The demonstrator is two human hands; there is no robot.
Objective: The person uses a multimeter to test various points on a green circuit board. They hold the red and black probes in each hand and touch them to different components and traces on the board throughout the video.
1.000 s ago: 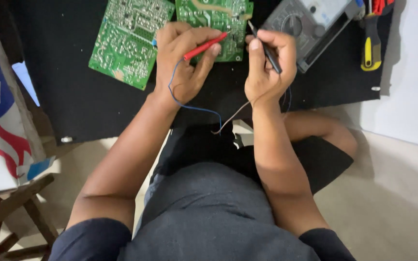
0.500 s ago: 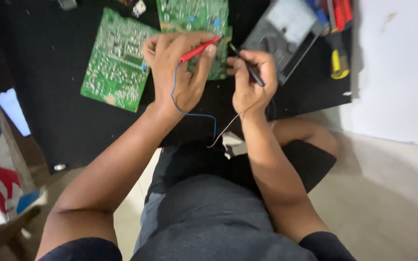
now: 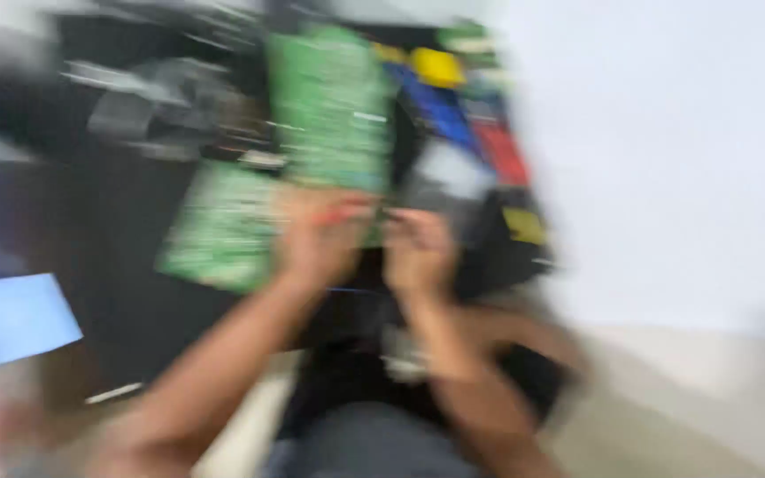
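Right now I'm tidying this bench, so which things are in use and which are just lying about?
In use:
left hand on a red probe
right hand, its tool too blurred to tell
green circuit boards

Lying about:
grey meter
coloured tool handles
pale blue sheet

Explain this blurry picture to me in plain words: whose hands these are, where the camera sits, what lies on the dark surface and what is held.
There is no machine here, only a person working bare-handed. The single camera is worn on the person's head and looks down, so the arms reach away from the viewer. The picture is badly smeared by motion. The left hand has a thin red stick-like tool in its grip. The right hand is closed, but what it holds is too blurred to tell. Both hover over two green circuit boards on a dark mat. Beyond lie blurred yellow, blue and red tools.
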